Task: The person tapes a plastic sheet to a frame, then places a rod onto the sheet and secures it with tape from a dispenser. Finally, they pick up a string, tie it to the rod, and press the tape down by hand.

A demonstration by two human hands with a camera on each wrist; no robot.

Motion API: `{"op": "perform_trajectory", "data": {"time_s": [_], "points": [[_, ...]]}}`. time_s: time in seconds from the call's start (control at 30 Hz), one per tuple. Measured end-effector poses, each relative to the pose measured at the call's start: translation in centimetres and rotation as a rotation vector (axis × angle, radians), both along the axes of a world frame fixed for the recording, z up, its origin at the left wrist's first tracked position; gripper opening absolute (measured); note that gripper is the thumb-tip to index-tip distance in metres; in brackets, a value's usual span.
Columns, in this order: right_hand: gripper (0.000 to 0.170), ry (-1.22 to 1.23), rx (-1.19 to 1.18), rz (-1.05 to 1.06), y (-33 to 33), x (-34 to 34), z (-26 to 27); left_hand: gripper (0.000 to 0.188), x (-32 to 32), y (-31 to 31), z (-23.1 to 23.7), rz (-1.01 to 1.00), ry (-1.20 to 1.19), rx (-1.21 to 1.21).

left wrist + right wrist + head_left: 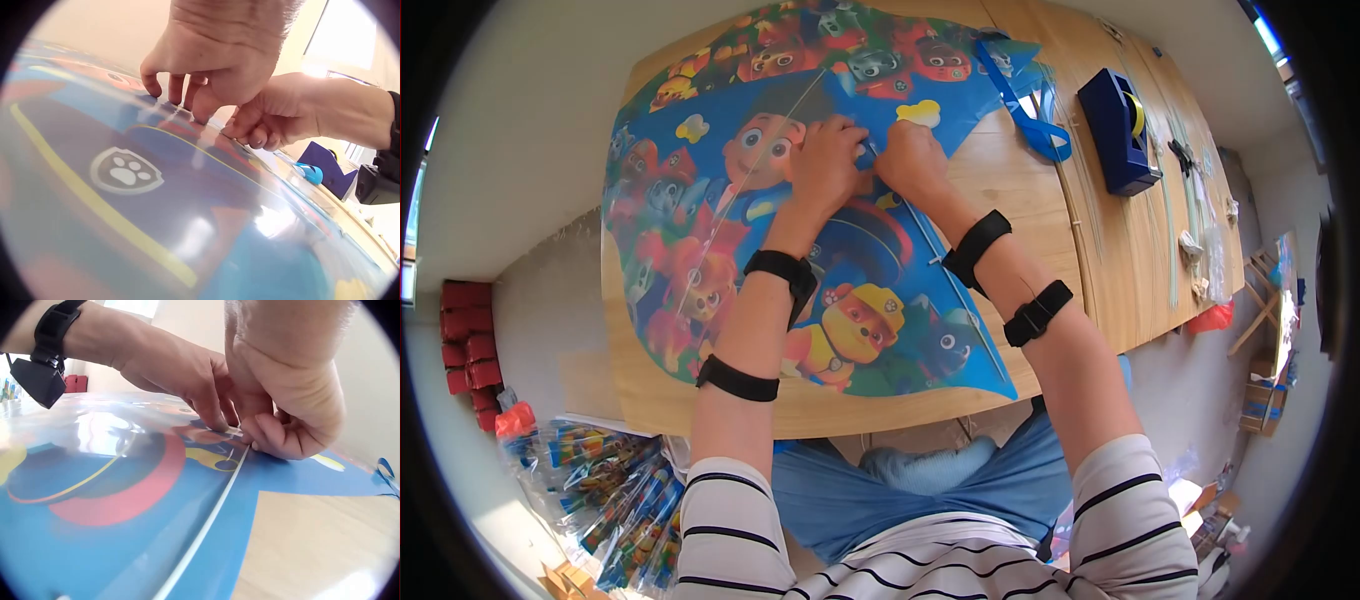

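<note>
A large glossy kite sheet [750, 215] printed with cartoon dogs lies over the wooden table. My right hand [915, 165] has its fingers curled in and pinches the end of a thin white rod [206, 528] between thumb and forefinger. That rod runs along the kite's right-hand edge. Close beside it my left hand [830, 165] presses its fingertips onto the printed sheet, fingers pointing down, as the left wrist view shows. The two hands nearly meet over the rod's end. A second thin rod [745, 180] crosses the left half of the kite.
A blue ribbon [1040, 135] lies at the kite's upper right corner. Right of it stands a dark blue tape dispenser [1115, 130]. Thin sticks and small white pieces lie along the table's right side. Packaged colourful items [615, 500] sit on the floor at lower left.
</note>
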State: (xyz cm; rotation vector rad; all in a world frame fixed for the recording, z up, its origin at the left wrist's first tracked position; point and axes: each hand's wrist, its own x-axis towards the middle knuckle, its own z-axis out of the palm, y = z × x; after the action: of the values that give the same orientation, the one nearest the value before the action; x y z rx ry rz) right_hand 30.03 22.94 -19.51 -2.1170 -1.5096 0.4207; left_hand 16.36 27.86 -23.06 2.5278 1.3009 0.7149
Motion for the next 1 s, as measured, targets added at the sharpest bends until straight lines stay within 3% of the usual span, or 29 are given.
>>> {"op": "perform_trajectory", "data": {"time_s": [0.13,0.33,0.43,0.53,0.63,0.73,0.77,0.83,1.0], "points": [[0.016,-0.035,0.045,0.088,-3.5,1.2,-0.8,0.026,0.0,-0.5,1.1,-0.006,0.039,0.018],[0.007,0.001,0.035,0.077,-8.6,2.0,-1.1,0.027,0.0,-0.5,1.1,-0.013,0.046,0.035],[0.005,0.008,0.016,0.051,-10.7,2.0,-0.8,0.05,0.1,0.1,0.3,-0.019,0.003,0.035],[0.008,-0.036,-0.062,0.028,-11.9,2.2,-0.3,0.053,0.0,0.3,0.4,-0.044,0.001,0.063],[0.007,0.021,-0.066,-0.003,-12.5,2.9,-0.8,0.034,0.1,-0.2,1.3,-0.043,0.022,0.01],[0.008,0.156,-0.085,-0.056,-13.3,4.4,-0.9,0.038,0.1,0.4,1.9,-0.09,-0.07,-0.173],[0.007,0.181,-0.099,-0.061,-13.8,4.9,0.3,0.038,-0.1,0.3,1.8,-0.087,-0.106,-0.07],[0.008,0.192,-0.122,-0.052,-14.5,5.2,0.9,0.038,-0.1,-0.4,2.2,-0.089,-0.175,0.133],[0.013,0.162,-0.124,-0.014,-14.5,4.1,-0.5,0.04,0.2,-7.6,3.7,-0.236,-0.131,-0.015]]}}
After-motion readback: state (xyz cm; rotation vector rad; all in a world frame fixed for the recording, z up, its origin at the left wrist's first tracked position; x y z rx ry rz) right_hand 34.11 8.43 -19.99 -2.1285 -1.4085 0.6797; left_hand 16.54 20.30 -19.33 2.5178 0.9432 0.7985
